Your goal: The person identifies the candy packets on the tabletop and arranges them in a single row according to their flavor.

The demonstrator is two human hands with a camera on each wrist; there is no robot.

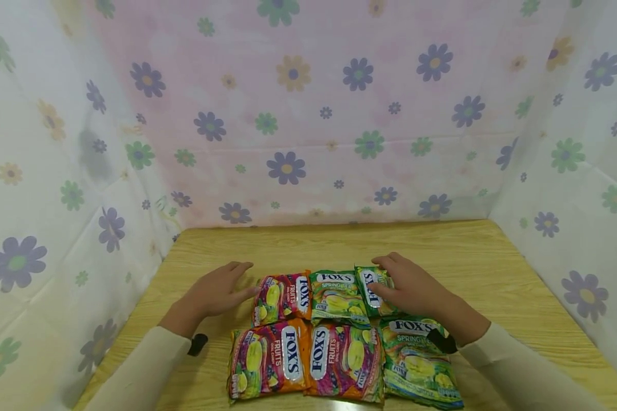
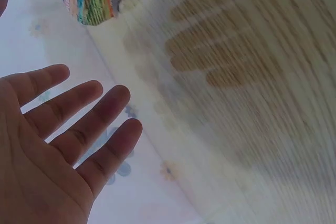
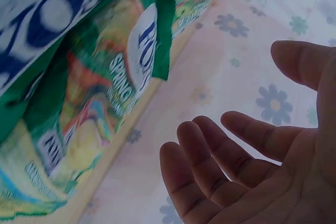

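Observation:
Several Fox's candy bags lie in two rows on the table. The back row has a pink-and-orange Fruits bag [image 1: 280, 299] at left, a green Spring Tea bag [image 1: 337, 297] in the middle and another green Fox's bag [image 1: 368, 278] at right. In front lie two Fruits bags [image 1: 262, 365] and a larger green Spring Tea bag [image 1: 416, 365]. My left hand [image 1: 211, 294] is beside the back-left bag, fingers spread and holding nothing. Over the back-right green bag hovers my right hand [image 1: 413, 288], partly hiding it; its fingers look relaxed and empty in the right wrist view.
The wood-grain table [image 1: 200, 245] has its far edge against a flower-printed cloth [image 1: 329, 114]. Similar cloth walls stand along the left and right sides. Dark wrist-worn pieces show under both of my forearms.

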